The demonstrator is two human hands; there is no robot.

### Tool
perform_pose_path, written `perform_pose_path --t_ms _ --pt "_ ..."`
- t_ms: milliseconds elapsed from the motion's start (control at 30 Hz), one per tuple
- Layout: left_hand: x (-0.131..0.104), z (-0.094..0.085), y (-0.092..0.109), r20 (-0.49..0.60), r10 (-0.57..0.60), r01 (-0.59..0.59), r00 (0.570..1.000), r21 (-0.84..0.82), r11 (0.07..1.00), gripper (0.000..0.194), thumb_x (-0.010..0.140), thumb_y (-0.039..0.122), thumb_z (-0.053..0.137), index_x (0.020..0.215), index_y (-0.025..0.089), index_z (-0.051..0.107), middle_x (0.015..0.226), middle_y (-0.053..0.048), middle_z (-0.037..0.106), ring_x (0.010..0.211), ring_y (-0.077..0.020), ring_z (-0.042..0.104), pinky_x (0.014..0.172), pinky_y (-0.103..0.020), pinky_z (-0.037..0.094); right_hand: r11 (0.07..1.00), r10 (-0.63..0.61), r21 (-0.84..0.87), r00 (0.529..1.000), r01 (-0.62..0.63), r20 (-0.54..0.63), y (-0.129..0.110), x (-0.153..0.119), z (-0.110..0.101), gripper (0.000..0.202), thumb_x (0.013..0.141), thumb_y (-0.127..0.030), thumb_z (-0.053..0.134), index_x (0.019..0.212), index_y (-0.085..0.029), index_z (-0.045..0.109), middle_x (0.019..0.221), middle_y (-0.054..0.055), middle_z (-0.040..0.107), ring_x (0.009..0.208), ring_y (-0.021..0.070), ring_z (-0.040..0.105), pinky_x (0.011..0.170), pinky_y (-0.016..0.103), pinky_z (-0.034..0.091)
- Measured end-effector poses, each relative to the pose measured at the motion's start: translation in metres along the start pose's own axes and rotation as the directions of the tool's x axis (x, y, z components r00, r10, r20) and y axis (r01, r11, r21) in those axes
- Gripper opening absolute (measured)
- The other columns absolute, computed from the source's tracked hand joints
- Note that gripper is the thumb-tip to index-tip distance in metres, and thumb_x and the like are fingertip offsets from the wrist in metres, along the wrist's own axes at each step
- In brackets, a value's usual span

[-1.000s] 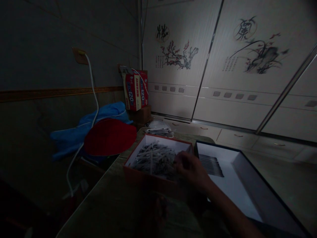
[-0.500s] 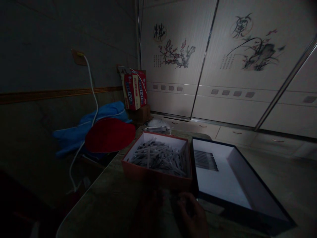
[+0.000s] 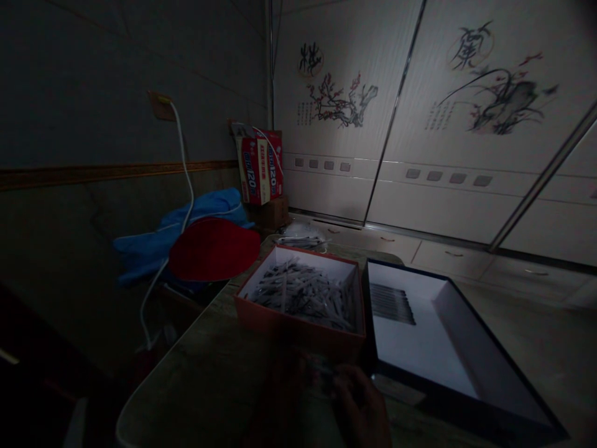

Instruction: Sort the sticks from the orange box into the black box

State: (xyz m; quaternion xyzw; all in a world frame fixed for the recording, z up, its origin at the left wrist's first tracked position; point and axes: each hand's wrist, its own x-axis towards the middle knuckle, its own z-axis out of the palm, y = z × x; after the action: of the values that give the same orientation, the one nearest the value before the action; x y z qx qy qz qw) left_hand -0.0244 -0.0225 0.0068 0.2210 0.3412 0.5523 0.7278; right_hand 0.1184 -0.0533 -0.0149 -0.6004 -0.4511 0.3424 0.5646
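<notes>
My right hand (image 3: 361, 401) is low in the dark foreground, its fingers curled together around something small that I cannot make out. Just left of it, my left hand (image 3: 291, 373) is very dim, and its fingers are lost in shadow. Beyond both hands stands an orange-red box (image 3: 298, 326) with white inner walls, holding a loose heap of thin wrapped sticks (image 3: 303, 289). To its right lies a dark-edged box (image 3: 448, 379) with a white inside. A row of several dark, thin sticks (image 3: 392, 303) lies side by side at its far left.
A clear plastic bag (image 3: 303, 235) lies at the table's far edge. Left of the table (image 3: 186, 373) are a red round cloth (image 3: 214, 249), blue fabric (image 3: 200, 211) and a white cable (image 3: 184, 158). A red carton (image 3: 261, 168) stands near the sliding doors (image 3: 340, 143).
The view has shifted slightly, so most things appear a little further right. My hands look closer together, with a faint small object between them.
</notes>
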Motion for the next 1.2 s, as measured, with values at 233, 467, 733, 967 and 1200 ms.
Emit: perform_pose_path --t_ms 233,467,733,967,1200 --pt "0.000 -0.001 -0.002 0.003 0.003 -0.003 1.000 0.029 1.000 0.028 0.086 0.032 0.053 0.109 0.017 0.057 0.109 -0.006 0.061 0.089 -0.0185 0.061 0.074 -0.037 0.053 0.992 -0.092 -0.085 0.995 0.096 0.040 0.016 0.002 -0.002 0.043 0.081 -0.058 0.048 0.064 -0.022 0.063 0.058 0.002 0.062 0.055 0.0170 0.059 0.053 0.026 0.047" --pt "0.000 -0.002 -0.001 0.004 0.004 -0.004 1.000 0.060 0.998 0.025 0.086 0.032 0.053 0.107 0.017 0.058 0.105 -0.006 0.063 0.086 -0.0168 0.062 0.072 -0.035 0.053 0.950 -0.140 -0.279 0.990 0.137 0.009 0.031 0.002 -0.005 0.038 0.079 -0.060 0.048 0.085 -0.028 0.069 0.085 0.006 0.071 0.081 0.0242 0.066 0.069 0.032 0.052" --pt "0.001 -0.004 -0.001 0.004 0.002 -0.003 1.000 0.093 0.996 0.027 0.086 0.033 0.053 0.106 0.016 0.058 0.106 -0.005 0.062 0.086 -0.0177 0.062 0.073 -0.036 0.053 0.935 -0.156 -0.319 0.988 0.155 0.022 0.024 -0.010 -0.002 0.039 0.084 -0.060 0.041 0.084 -0.029 0.065 0.091 0.006 0.070 0.088 0.0254 0.064 0.079 0.035 0.050" --pt "0.001 -0.003 -0.001 0.000 0.020 -0.020 1.000 0.133 0.991 0.026 0.086 0.032 0.053 0.108 0.017 0.058 0.108 -0.006 0.061 0.088 -0.0176 0.061 0.074 -0.036 0.053 0.946 -0.155 -0.282 0.987 0.162 0.046 0.021 -0.008 0.003 0.041 0.085 -0.061 0.038 0.089 -0.028 0.063 0.082 0.005 0.070 0.081 0.0242 0.065 0.070 0.033 0.051" --pt "0.001 -0.003 0.000 -0.019 0.042 -0.037 0.999 0.180 0.983 0.027 0.086 0.033 0.053 0.108 0.018 0.058 0.109 -0.006 0.061 0.090 -0.0184 0.061 0.075 -0.037 0.053 0.902 -0.255 -0.352 0.966 0.250 0.033 0.030 -0.011 0.002 0.044 0.084 -0.063 0.039 0.086 -0.028 0.066 0.081 0.005 0.071 0.080 0.0230 0.065 0.074 0.031 0.050"
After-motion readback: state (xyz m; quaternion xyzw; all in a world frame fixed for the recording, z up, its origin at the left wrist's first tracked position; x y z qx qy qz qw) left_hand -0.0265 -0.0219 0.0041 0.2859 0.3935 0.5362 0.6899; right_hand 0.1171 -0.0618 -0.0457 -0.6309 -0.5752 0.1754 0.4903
